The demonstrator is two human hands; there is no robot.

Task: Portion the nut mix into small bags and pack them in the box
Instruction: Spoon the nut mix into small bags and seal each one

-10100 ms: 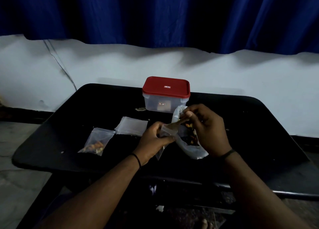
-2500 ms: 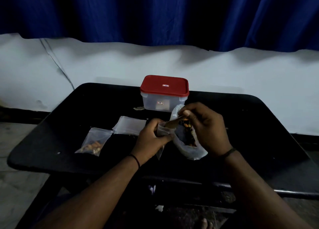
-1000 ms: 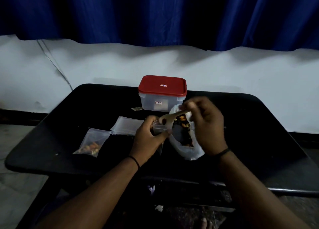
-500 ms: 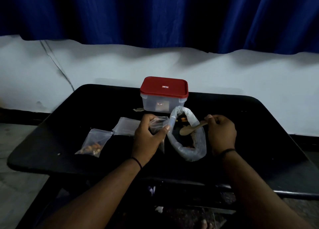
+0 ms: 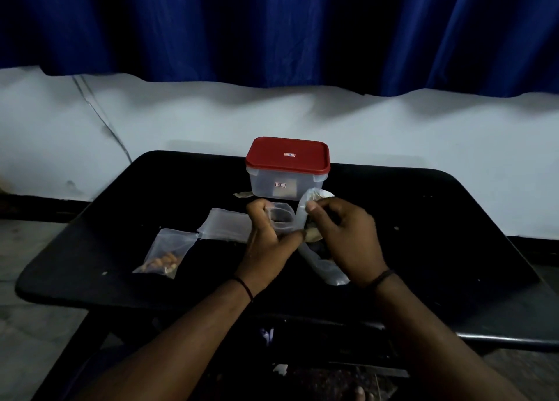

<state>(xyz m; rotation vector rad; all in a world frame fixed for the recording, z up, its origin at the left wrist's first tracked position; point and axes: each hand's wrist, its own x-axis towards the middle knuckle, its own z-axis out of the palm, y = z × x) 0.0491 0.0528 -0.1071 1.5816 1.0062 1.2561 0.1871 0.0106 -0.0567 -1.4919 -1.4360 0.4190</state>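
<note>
Table (image 5: 423,219): black, rounded corners; carries all items below.

Box (image 5: 287,185): clear plastic tub, red lid (image 5: 287,154) seated on top; stands at the 12 o'clock side of the table, just behind both hands.

Small bag (image 5: 281,217): clear, mouth held open and facing up; left hand (image 5: 269,243) grips it, fingers curled round its side, thumb at the rim. Contents too dim to tell.

Large nut mix bag (image 5: 320,267): clear, lying from centre toward 5 o'clock, touching the small bag on its 3 o'clock side. Right hand (image 5: 344,240) is over it, fingers curled and pinching its upper edge near the box; a pale spoon-like piece (image 5: 313,234) shows below the thumb, though the grip on it cannot be told.

Filled small bag (image 5: 165,254): nuts visible inside, flat on the table at 9 o'clock of the hands.

Empty small bags (image 5: 225,226): flat pile between the filled bag and the left hand.
</note>
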